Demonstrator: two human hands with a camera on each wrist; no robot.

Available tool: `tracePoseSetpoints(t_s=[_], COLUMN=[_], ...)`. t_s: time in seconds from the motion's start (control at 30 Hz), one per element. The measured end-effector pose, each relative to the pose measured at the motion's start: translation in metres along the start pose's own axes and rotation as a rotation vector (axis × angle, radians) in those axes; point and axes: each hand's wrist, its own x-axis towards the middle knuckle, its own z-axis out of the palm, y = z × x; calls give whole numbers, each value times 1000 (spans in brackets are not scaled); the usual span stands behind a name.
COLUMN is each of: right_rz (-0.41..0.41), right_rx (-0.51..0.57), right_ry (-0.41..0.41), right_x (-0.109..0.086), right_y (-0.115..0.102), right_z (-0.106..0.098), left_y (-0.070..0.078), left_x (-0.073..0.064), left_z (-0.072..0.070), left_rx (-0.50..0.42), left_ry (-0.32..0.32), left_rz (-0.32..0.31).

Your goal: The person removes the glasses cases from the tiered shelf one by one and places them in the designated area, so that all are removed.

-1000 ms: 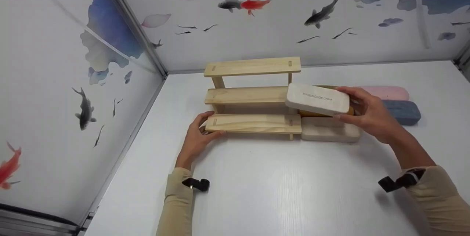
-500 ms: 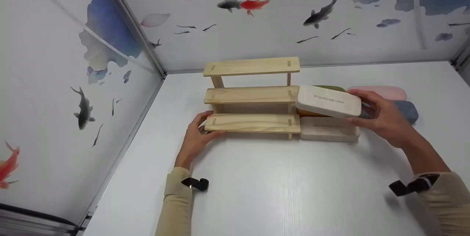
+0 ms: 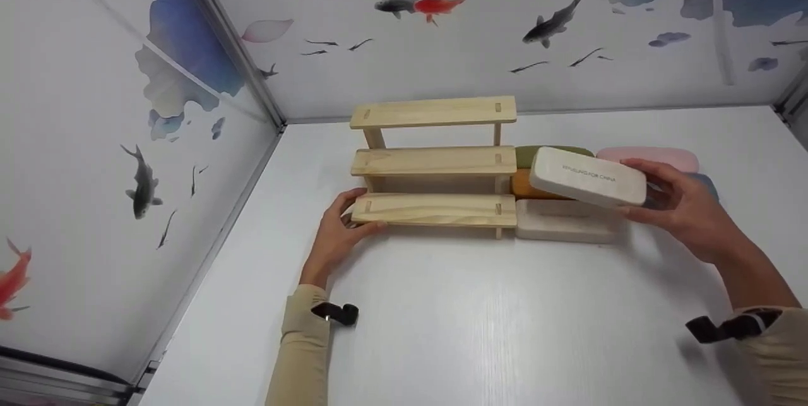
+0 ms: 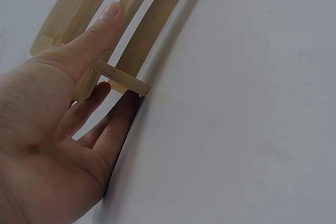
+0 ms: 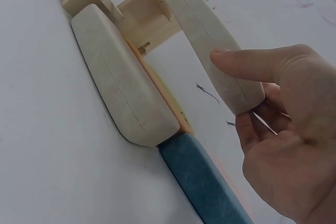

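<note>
My right hand [image 3: 688, 213] pinches the right end of an off-white glasses case [image 3: 587, 175] with dark lettering. Held in the air, it tilts slightly down to the right. In the right wrist view the thumb lies on one side of this case and the fingers on the other. My left hand [image 3: 331, 242] grips the left end of the lowest board of a three-tier wooden rack [image 3: 435, 161], thumb at the front. A second off-white case [image 3: 562, 223] lies flat on the table beside the rack's right end, partly shaded by the raised one.
Behind the lying case are an orange case [image 3: 524, 185] and a green case [image 3: 527, 156], both partly hidden. A pink case [image 3: 663, 156] and a blue case [image 5: 205, 182] lie further right. White panels with painted fish [image 3: 549, 24] stand at the back and left.
My right hand has moved to the right with the off-white case, away from the rack, uncovering more of the orange and green cases. The left hand and rack stay put.
</note>
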Motion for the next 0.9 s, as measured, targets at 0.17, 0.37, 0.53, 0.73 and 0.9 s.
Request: tracePoseSetpoints(t_s=[0.17,0.37,0.53,0.73,0.9], right_rz=[42,68,72,71,100], right_rx=[-28,-68,-84,-104,-129], right_ry=[12,24,28,18,38], right_x=[-7,-15,-22,-29,-37], right_y=[8,16,22,30,37], right_z=[-7,-14,-19,-26,-35], left_y=[1,1,0,1,1], left_x=[-1,-1,-2,-1,-1], left_z=[0,0,-1,-1,0], left_rx=[7,6,30,37,32], left_ry=[1,5,14,14,13], left_rz=[6,-1,-23,-19,-17])
